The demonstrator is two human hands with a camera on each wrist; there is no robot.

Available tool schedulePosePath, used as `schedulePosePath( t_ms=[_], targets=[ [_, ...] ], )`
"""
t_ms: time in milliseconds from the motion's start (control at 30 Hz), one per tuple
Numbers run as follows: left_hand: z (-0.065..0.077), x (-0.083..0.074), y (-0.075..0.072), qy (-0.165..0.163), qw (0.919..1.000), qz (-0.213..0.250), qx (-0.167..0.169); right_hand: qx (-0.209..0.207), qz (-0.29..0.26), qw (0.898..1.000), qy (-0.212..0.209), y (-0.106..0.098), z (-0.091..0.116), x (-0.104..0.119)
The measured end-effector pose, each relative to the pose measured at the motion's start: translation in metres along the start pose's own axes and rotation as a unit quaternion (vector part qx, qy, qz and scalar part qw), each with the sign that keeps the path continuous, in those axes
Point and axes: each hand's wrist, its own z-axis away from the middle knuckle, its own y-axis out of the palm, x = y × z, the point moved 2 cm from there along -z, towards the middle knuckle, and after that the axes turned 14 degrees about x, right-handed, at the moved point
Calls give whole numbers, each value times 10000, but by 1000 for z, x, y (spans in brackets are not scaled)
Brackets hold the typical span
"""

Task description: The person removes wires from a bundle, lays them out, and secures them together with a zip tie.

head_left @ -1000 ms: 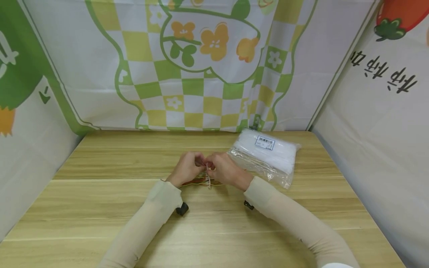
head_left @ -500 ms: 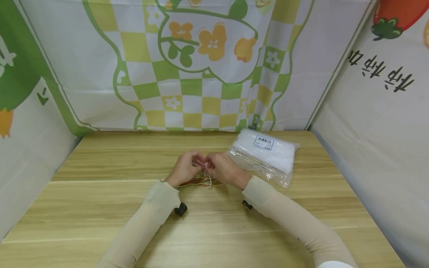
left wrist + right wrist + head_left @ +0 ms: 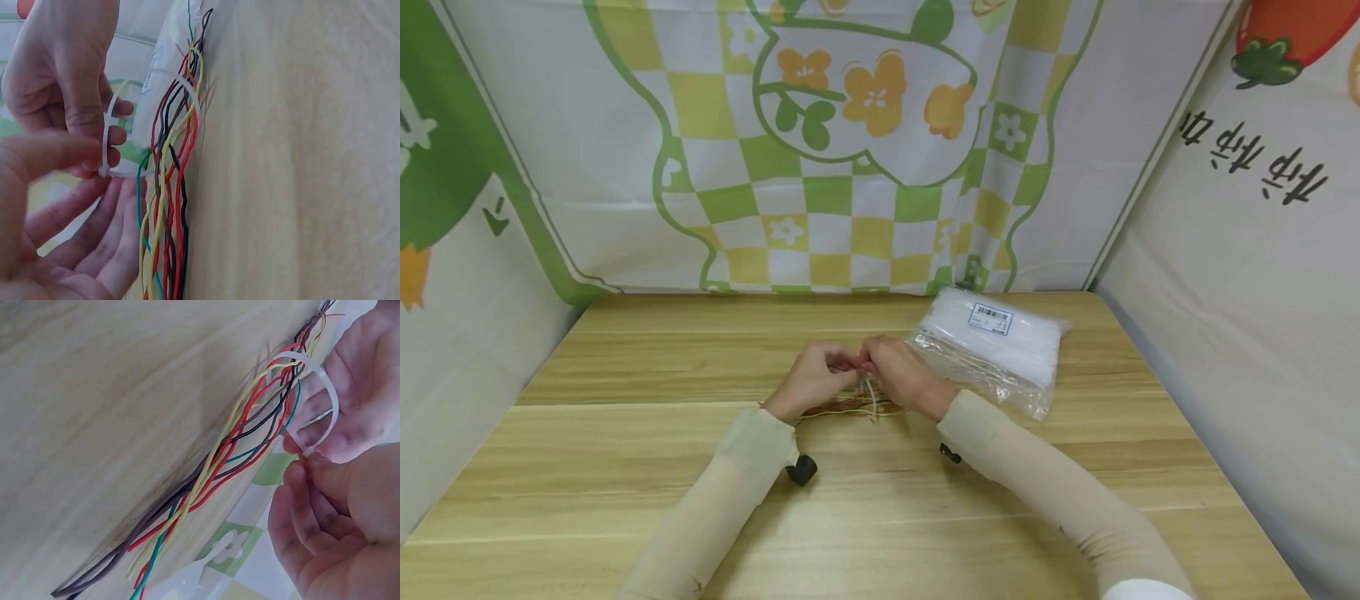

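A white cable tie (image 3: pixel 334 400) forms a wide, loose loop around a bundle of thin wires (image 3: pixel 165 181) coloured red, black, yellow, green and brown. The wires lie across the wooden table. At the tie's head, the thumb and index finger of my left hand (image 3: pixel 812 382) pinch the strap. My right hand (image 3: pixel 898 375) meets it there, its thumb and forefinger pinching the tie at the same spot, as the right wrist view shows. Both hands are just beyond the wires, fingertips together. The tie's tail is mostly hidden behind the fingers.
A clear plastic bag (image 3: pixel 1022 346) packed with white strips and bearing a barcode label lies right of my right hand. Printed cloth (image 3: pixel 872 208) hangs behind the wooden table (image 3: pixel 865 525) and along both sides. A small black device (image 3: pixel 802 469) shows under the left cuff.
My right hand has shifted slightly up and left, its fingers closing over the tie's head. The loop's near side now shows more plainly below the hands. The wires and bag have stayed in place.
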Motion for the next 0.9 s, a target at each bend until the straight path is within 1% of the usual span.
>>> schedulePosePath(
  t_ms=[133, 300, 400, 533, 600, 667, 767, 833, 900],
  targets=[
    [1, 0, 2, -35, 10000, -80, 10, 14, 359, 9993, -81, 0, 0, 1],
    [4, -2, 2, -86, 9999, 40, -73, -36, 645, 9978, 125, -2, -1, 5],
    [6, -3, 1, -81, 9999, 101, 9, -33, 774, 9966, 295, -4, -1, 8],
    [7, -4, -2, -42, 9997, 54, 231, -7, 767, 9959, 477, -10, 0, 10],
    [8, -4, -3, -65, 9993, 40, 367, -72, 652, 9966, 503, -14, 0, 11],
    [8, -4, -3, -88, 9989, -11, 468, -139, 384, 9982, 447, -19, 1, 11],
    [9, -5, -3, -103, 9984, -96, 541, -171, -259, 9992, 247, -23, 0, 9],
    [9, -6, -2, -85, 9984, -174, 532, -108, -725, 9972, 168, -23, 0, 7],
    [9, -7, -2, -73, 9985, -209, 507, -4, -1025, 9946, 154, -21, 0, 5]
  ],
)
